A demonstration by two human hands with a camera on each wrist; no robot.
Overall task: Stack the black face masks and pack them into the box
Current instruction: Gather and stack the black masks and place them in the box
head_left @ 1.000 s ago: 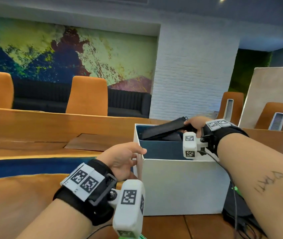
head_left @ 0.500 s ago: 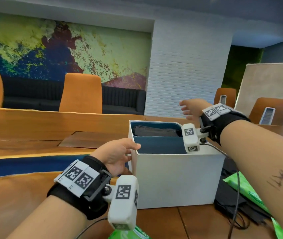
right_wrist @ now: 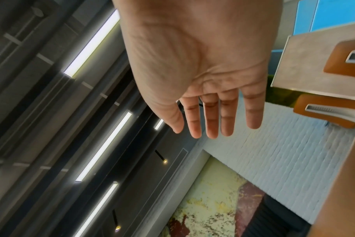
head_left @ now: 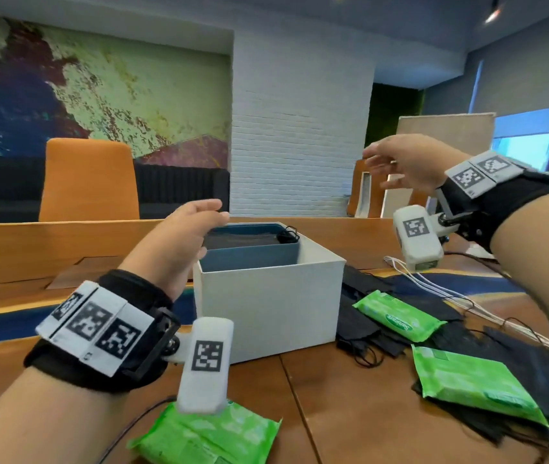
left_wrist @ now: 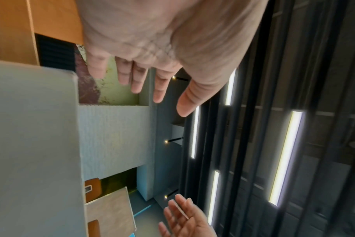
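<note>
A white box [head_left: 268, 303] with a blue lining stands on the wooden table in the head view. A stack of black face masks [head_left: 243, 241] lies inside it, an ear loop showing at the far right corner. My left hand [head_left: 192, 229] hovers at the box's left rim with relaxed fingers and holds nothing; in the left wrist view my left hand [left_wrist: 152, 72] is spread beside the box wall [left_wrist: 34, 144]. My right hand [head_left: 400, 165] is raised above and right of the box, fingers straight and empty, as the right wrist view of my right hand [right_wrist: 203, 96] confirms.
More black masks [head_left: 367, 323] lie loose on the table right of the box, under green wet-wipe packs [head_left: 397, 316] [head_left: 467, 386]. Another green pack [head_left: 206, 437] lies near my left wrist. White cables [head_left: 434, 289] run at the right. Orange chairs stand behind the table.
My right hand let go of the black mask stack in the box and rose up and to the right. My left hand came off the box rim and opened.
</note>
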